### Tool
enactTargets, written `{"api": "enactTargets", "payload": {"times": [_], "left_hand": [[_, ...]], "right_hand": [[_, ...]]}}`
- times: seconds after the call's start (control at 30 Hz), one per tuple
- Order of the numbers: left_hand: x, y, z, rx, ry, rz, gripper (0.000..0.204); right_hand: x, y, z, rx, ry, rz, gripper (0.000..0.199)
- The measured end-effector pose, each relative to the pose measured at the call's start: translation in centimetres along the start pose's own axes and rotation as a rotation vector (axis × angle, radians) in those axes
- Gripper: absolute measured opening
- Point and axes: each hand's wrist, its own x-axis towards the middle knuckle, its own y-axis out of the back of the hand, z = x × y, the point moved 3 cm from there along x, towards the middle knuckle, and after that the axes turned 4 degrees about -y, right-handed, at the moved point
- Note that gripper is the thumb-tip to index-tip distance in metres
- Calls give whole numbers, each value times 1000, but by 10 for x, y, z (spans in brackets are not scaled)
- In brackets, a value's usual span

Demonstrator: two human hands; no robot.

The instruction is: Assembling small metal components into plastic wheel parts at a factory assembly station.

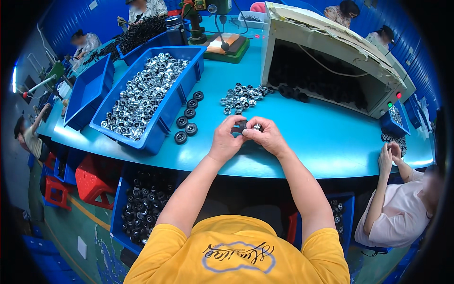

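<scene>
Left hand: fingers pinched black tyre; right hand pinched silver hub, both over desk. Beyond: loose hubs, open-fronted box; leftward, black wheels. Blue bin held silver parts; lower bin, dark wheels.

Blue tabletop; on it: big blue bin, black wheels, silver hub pile, beige open-fronted box, small blue bin.

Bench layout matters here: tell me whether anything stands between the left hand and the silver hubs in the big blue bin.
Yes: six black wheels lie on the table between the left hand and the bin; then the blue bin's side wall stands before the silver hubs.
</scene>
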Motion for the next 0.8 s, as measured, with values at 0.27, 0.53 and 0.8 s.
{"api": "enactTargets", "payload": {"times": [0.27,0.53,0.8], "left_hand": [[-3,1,-14,-203,219,-23,51],[-2,2,-12,-175,257,-21,47],[-5,-3,-22,-297,256,-65,49]], "right_hand": [[5,11,-1,322,55,70,29],[7,2,0,-82,275,95,35],[12,5,12,88,160,120,32]]}}
